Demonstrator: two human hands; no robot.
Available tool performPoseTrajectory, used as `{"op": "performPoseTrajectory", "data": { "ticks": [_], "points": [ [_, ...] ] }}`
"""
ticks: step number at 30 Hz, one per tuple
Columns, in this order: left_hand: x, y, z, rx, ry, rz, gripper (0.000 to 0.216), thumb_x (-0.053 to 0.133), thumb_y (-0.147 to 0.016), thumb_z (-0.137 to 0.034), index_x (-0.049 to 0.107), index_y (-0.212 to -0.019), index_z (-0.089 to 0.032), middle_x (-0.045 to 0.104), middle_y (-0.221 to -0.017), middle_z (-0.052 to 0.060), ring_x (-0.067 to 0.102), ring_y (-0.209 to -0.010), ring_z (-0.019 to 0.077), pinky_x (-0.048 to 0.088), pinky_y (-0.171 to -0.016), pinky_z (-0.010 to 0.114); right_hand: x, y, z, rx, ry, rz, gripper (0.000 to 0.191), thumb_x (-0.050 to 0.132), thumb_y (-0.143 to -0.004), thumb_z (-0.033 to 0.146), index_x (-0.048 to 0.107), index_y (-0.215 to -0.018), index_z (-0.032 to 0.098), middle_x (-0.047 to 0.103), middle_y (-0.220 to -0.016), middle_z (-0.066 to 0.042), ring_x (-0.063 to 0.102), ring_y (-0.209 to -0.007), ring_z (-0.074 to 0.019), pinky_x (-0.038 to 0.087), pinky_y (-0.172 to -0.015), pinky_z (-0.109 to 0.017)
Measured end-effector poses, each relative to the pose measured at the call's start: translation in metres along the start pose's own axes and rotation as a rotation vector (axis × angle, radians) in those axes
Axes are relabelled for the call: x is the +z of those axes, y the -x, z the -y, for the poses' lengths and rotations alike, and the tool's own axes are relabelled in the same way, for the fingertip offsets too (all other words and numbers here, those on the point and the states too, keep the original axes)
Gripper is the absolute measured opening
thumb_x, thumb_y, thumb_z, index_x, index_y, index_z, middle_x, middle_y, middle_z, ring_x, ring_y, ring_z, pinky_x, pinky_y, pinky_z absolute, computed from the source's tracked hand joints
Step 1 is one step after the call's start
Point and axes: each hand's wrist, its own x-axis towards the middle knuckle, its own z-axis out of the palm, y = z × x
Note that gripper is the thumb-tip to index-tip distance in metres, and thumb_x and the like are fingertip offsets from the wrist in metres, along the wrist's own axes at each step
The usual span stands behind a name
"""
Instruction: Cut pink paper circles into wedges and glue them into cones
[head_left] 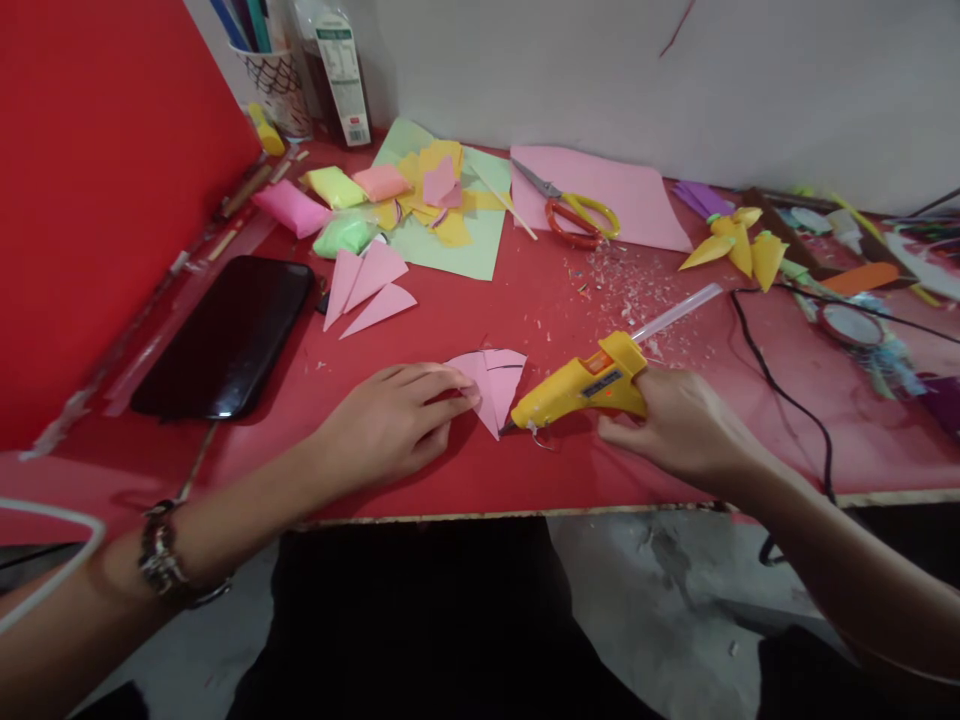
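Note:
My right hand [679,425] is closed round the handle of a yellow hot glue gun [581,390], with a clear glue stick [679,310] poking out of its back. The gun's dark nozzle is at the lower tip of a pink paper piece [491,385], a fan shape with a crease and black pen lines near its curved edge. On that paper's left side press the fingers of my left hand [409,410], bunched together and hiding part of it. Several cut pink paper wedges [367,285] lie farther back to the left.
A black phone [225,335] lies at left. Scissors [577,210] rest on a pink sheet [637,190]. Yellow paper cones [739,245] and a black cord [784,385] are at right. Clay packets [292,207], a bottle [341,80] and a pen cup [274,85] stand back left.

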Motion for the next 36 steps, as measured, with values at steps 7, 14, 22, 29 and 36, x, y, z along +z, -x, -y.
{"op": "performPoseTrajectory", "data": {
  "ticks": [7,14,22,29,36],
  "points": [
    [-0.0006,-0.0006,-0.0010,0.008,0.018,-0.025,0.035,0.034,-0.083,-0.016,0.063,-0.103,-0.014,0.065,-0.104,0.008,0.059,-0.096,0.0216,0.050,-0.081,0.037,-0.0027,-0.0026,0.0011,0.070,-0.002,0.029,0.028,0.051,-0.059,0.027,0.027,-0.047,0.022,0.033,-0.041,0.004,0.030,-0.037,-0.0084,0.019,-0.039,-0.024],
    [-0.0016,-0.0005,-0.0008,-0.006,0.015,0.005,0.034,0.035,-0.083,-0.017,0.063,-0.103,-0.016,0.065,-0.106,0.006,0.058,-0.098,0.0200,0.049,-0.085,0.035,-0.0044,-0.0046,-0.0001,0.073,0.006,0.051,0.026,0.050,-0.062,0.026,0.027,-0.049,0.023,0.033,-0.042,0.004,0.032,-0.038,-0.0095,0.019,-0.041,-0.025],
    [-0.0001,-0.0003,-0.0002,0.009,0.015,-0.021,0.034,0.035,-0.084,-0.017,0.063,-0.103,-0.015,0.065,-0.104,0.007,0.058,-0.098,0.0206,0.049,-0.084,0.036,-0.0037,-0.0013,0.0004,0.038,-0.003,0.068,0.025,0.047,-0.062,0.026,0.025,-0.049,0.022,0.031,-0.043,0.004,0.027,-0.038,-0.0073,0.017,-0.040,-0.023],
    [-0.0017,-0.0007,-0.0007,0.020,0.017,-0.017,0.033,0.036,-0.083,-0.016,0.063,-0.102,-0.014,0.065,-0.104,0.008,0.058,-0.099,0.0211,0.050,-0.083,0.035,-0.0053,-0.0012,0.0004,0.071,0.003,0.118,0.026,0.047,-0.062,0.026,0.025,-0.050,0.021,0.031,-0.044,0.004,0.029,-0.040,-0.0081,0.018,-0.042,-0.024],
    [-0.0016,-0.0003,-0.0007,0.011,0.028,-0.018,0.032,0.037,-0.083,-0.016,0.064,-0.100,-0.015,0.065,-0.104,0.006,0.059,-0.097,0.0202,0.049,-0.084,0.035,-0.0062,-0.0044,-0.0006,0.087,0.022,0.066,0.023,0.050,-0.064,0.025,0.030,-0.052,0.021,0.035,-0.045,0.004,0.032,-0.040,-0.0089,0.021,-0.043,-0.024]
  ]
}}
